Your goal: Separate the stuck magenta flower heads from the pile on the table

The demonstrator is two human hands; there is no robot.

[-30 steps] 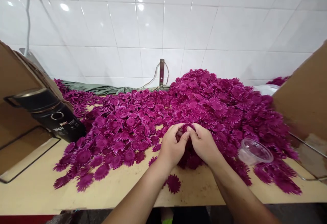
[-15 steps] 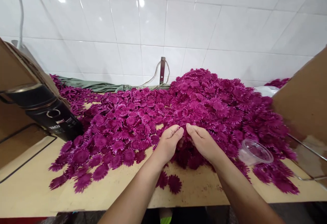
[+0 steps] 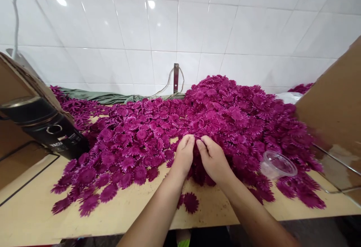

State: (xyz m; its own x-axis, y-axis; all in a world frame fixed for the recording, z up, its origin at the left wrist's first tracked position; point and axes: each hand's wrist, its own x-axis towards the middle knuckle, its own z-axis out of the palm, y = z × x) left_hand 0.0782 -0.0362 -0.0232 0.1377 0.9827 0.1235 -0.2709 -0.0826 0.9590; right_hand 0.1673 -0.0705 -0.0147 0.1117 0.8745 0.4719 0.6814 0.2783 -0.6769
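Many magenta artificial flower heads (image 3: 135,126) with thin pointed petals lie heaped across the board. At the front of the heap, my left hand (image 3: 184,155) is closed, its thumb pressed against the curled fingers. Just to its right, my right hand (image 3: 213,158) is pinched in the same way. The fingertips of both nearly meet over magenta petals. Whatever they grip is hidden and blends into the heap behind. A loose flower head (image 3: 191,202) lies on the board between my forearms.
A black bottle (image 3: 50,126) leans at the left beside a cardboard box (image 3: 25,70). Right of my hands a clear plastic tub (image 3: 278,165) sits tilted among flowers, near another cardboard panel (image 3: 335,100). Green cloth (image 3: 98,95) runs along the tiled wall (image 3: 163,25).
My hands have turned slightly at the wrists, the right hand shifting left, and their fingertips are closer together. The whole view has moved a little, so the surroundings sit further left.
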